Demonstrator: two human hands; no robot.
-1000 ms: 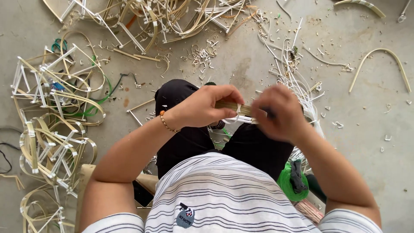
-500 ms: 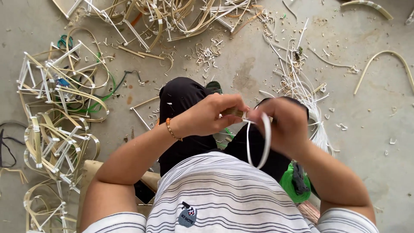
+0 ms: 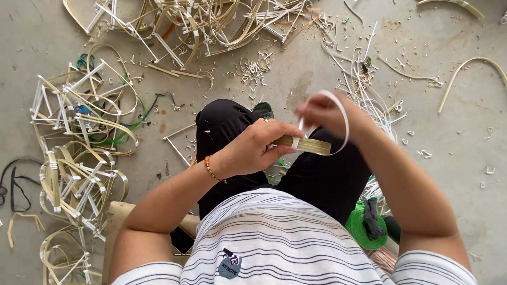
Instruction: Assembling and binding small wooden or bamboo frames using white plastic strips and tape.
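Centrally, the left hand (image 3: 253,148) closes around a flat bundle of pale bamboo strips (image 3: 309,145), held level above the lap. Right hand (image 3: 322,112), blurred, pinches a white band (image 3: 343,119) that loops from the fingers down to the bundle and wraps it near the left fingertips. An orange bracelet (image 3: 210,170) circles the left wrist. Finished bent-strip frames (image 3: 79,153) with white bindings lie heaped on the concrete floor (image 3: 449,158) at left and above; loose white bands (image 3: 364,84) lie just beyond the right hand. A green spool (image 3: 362,224) sits beside the right thigh.
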